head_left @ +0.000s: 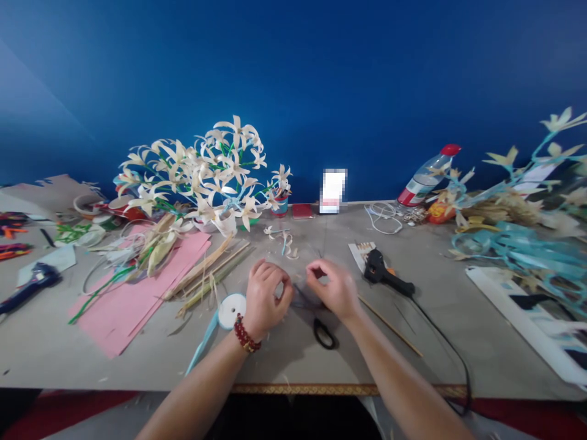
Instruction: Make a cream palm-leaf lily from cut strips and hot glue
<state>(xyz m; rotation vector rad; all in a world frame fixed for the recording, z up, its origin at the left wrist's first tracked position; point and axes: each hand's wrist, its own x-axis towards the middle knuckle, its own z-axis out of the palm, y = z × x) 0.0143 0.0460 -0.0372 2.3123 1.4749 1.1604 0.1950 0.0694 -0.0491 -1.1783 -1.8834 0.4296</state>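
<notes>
On the table [293,363], the left hand [270,296] curls its fingers, the thumb close to the forefinger so that a ring forms. The right hand [337,290], just across from it, bends thumb and forefinger into a similar ring. Both look loosely pinched; whether anything thin sits between the fingertips, I cannot tell.

Near and between the hands lies what looks like a pair of scissors [317,332]: a black oval loop, open in the middle, is plain to see, while the dark part running far and left from it is blurred. Just left of the left wrist, which wears a dark red beaded bracelet [246,335], is a ribbon roll [225,310], a flat white disc with a small hole at its centre; a glossy pale blue strip trails from it toward the near left.

On the far side of the hands are small cream petals [296,252], curled and slender, with light blue among them. To the right of the right hand lie a black glue gun [378,269] and a thin wooden stick [389,325].
</notes>
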